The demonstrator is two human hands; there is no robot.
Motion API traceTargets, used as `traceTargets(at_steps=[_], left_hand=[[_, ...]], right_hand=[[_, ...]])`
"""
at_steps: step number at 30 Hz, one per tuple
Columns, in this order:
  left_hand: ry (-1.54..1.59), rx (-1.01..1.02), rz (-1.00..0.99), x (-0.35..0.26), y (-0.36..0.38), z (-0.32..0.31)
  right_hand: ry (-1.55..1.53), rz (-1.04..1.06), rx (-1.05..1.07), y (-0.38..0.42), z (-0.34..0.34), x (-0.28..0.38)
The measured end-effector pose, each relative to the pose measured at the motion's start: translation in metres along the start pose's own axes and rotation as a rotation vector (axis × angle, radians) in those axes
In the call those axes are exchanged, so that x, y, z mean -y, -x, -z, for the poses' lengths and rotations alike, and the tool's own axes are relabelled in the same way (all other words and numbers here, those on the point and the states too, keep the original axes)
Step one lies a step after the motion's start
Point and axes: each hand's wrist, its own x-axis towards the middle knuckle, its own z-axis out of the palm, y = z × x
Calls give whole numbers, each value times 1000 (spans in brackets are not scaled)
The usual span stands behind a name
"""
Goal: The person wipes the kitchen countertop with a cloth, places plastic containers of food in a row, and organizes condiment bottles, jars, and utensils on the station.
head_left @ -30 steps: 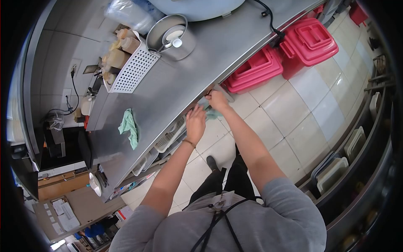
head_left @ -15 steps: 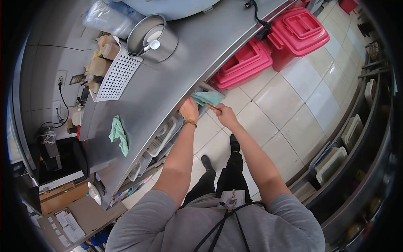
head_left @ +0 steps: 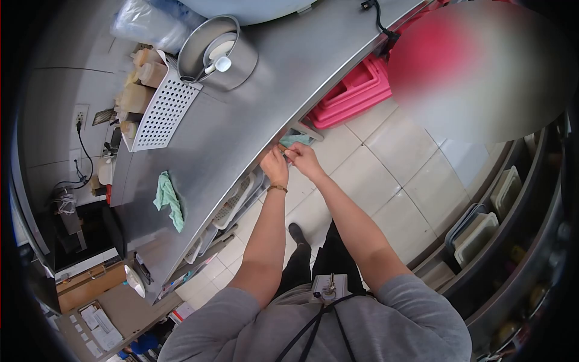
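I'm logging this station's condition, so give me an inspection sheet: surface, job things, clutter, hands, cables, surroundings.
Surface: grey metal counter, a long, smooth slab.
Job things: pale green fabric cloth below the counter's edge; small brown object at the fingers, unidentifiable.
Clutter: crumpled mint-green cloth, white perforated plastic basket with bottles, round silver metal pot.
Hands: left hand and right hand close together at the edge; grips unclear.
Cables: black cable over the counter; black cord at wall outlet.
Surroundings: pink lidded plastic bin, pale tiled floor; upper right blurred.
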Motion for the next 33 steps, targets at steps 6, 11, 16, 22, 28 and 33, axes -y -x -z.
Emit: traceTargets(at_steps=[6, 11, 16, 22, 28, 33], left_hand=[[-306, -2, 40, 11, -3, -17], [-176, 28, 152, 11, -9, -18], [-40, 323, 89, -4, -2, 30], [3, 372, -448, -6, 56, 152], [-230, -509, 131, 92, 12, 275], [-114, -453, 405, 176, -3, 310]], right_hand=[[198, 127, -123, -25, -25, 9], [342, 108, -152, -39, -27, 20], [-103, -102, 104, -26, -16, 23], [113, -223, 155, 49, 43, -3], [218, -419, 67, 120, 95, -3], [330, -259, 245, 109, 20, 57]])
